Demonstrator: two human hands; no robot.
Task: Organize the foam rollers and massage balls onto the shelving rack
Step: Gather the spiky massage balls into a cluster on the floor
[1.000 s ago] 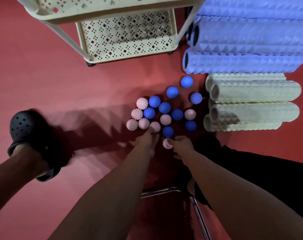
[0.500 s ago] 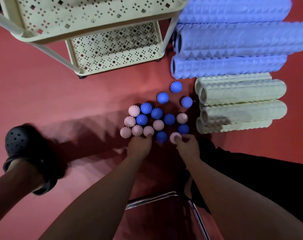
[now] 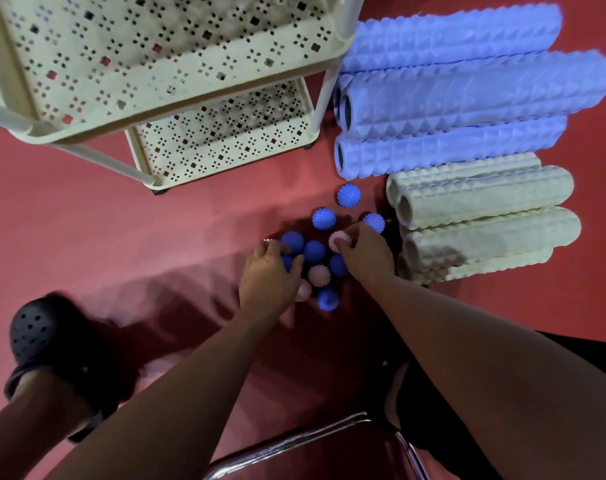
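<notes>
Since the earlier frames both hands have advanced into the cluster of massage balls (image 3: 314, 252) on the red floor (image 3: 121, 237): the right hand (image 3: 367, 252) now pinches a pink ball (image 3: 337, 240) at the cluster's far side, while the left hand (image 3: 268, 277) lies curled over its near-left edge, covering several balls, its hold not discernible. Gathering two-handed probably serves to carry several balls at once to the shelving rack (image 3: 222, 143), beyond the cluster. Blue foam rollers (image 3: 467, 98) and cream foam rollers (image 3: 485, 216) lie stacked right of the cluster, untouched; a black shoe (image 3: 48, 337) rests near-left, and nothing blocks the rack.
</notes>
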